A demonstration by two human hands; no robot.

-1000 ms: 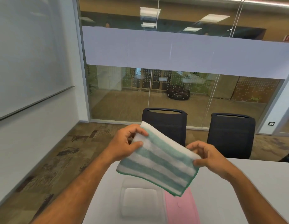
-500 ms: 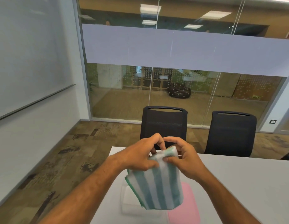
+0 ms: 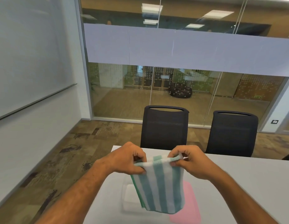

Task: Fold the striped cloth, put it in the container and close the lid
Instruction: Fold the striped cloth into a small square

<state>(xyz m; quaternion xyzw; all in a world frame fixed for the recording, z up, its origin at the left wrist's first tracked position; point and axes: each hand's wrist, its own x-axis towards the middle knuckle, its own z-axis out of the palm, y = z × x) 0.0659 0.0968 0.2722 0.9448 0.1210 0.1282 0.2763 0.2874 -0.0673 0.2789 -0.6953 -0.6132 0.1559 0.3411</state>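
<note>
The striped cloth, teal and white, hangs folded in the air above the table. My left hand pinches its top left corner and my right hand pinches its top right corner, so the top edge is stretched between them. Below and behind the cloth sits a clear container on the table, partly hidden by the cloth. A pink lid lies flat to the right of the container, its left part covered by the hanging cloth.
The white table stretches to the right. Two black chairs stand at its far edge before a glass wall. The table's left edge drops to patterned floor. A whiteboard hangs on the left wall.
The hands brought the cloth's ends together, folding it in half, then moved apart along the top edge. The cloth now hangs with stripes vertical.
</note>
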